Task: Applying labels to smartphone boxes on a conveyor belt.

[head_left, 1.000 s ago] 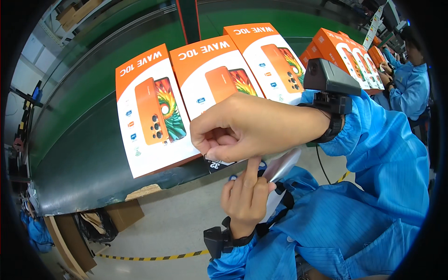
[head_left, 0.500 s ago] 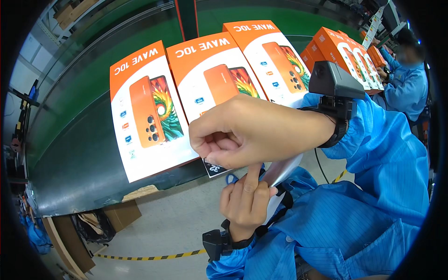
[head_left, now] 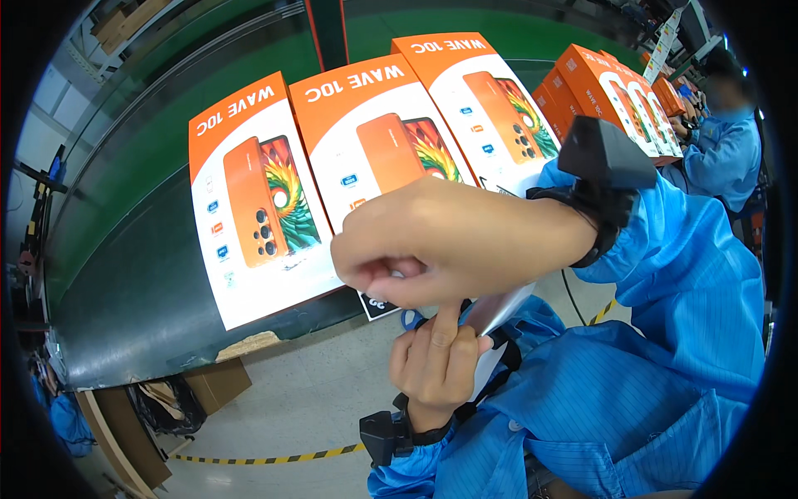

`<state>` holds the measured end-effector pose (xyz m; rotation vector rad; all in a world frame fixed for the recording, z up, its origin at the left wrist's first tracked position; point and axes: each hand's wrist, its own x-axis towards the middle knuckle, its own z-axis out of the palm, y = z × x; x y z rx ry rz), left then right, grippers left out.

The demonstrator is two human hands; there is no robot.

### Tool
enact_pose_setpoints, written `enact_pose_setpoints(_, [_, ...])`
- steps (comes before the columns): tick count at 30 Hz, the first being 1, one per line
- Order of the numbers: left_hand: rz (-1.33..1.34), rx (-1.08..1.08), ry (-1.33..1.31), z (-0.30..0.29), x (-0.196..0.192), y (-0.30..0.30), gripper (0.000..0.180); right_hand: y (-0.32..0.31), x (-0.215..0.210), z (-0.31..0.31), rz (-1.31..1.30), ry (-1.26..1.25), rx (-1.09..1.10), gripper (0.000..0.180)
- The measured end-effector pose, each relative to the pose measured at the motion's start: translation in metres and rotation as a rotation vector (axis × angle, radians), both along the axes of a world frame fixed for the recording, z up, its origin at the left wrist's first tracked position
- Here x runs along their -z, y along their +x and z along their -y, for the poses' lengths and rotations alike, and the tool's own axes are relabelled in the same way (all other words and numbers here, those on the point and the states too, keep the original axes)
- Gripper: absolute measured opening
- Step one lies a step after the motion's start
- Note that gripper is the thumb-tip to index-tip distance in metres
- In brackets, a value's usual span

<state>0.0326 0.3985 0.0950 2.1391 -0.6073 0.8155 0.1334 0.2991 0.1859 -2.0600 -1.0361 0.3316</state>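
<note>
My right hand is over the near end of the middle orange-and-white phone box, back of the hand upward. Its fingers are curled with the thumb pressed in; what they pinch, if anything, is hidden. Under the thumb, a black patch with white characters shows at the box's near corner. Just below, my left hand is closed, index finger stretched toward the right hand, on a shiny silvery strip. Similar phone boxes lie to the left and right.
The boxes lie on a dark green bench whose near edge is chipped. More orange boxes stand at the far right, near a co-worker in blue. Cardboard and a black bag are below the bench.
My right hand has shifted slightly left and covers more of the black patch. The boxes appear a little farther left in view. My left hand has barely moved.
</note>
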Motion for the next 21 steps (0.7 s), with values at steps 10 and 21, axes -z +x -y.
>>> enact_pose_setpoints(10, [-0.136,0.036,-0.232,-0.007,-0.015,-0.004,0.030,0.002,-0.006,0.004,0.333,-0.303,0.216,0.040])
enact_pose_setpoints(21, [-0.689,-0.006,-0.955,-0.039,-0.058,-0.026,0.017,-0.037,-0.020,0.006,0.055,-0.145,-0.021,0.026])
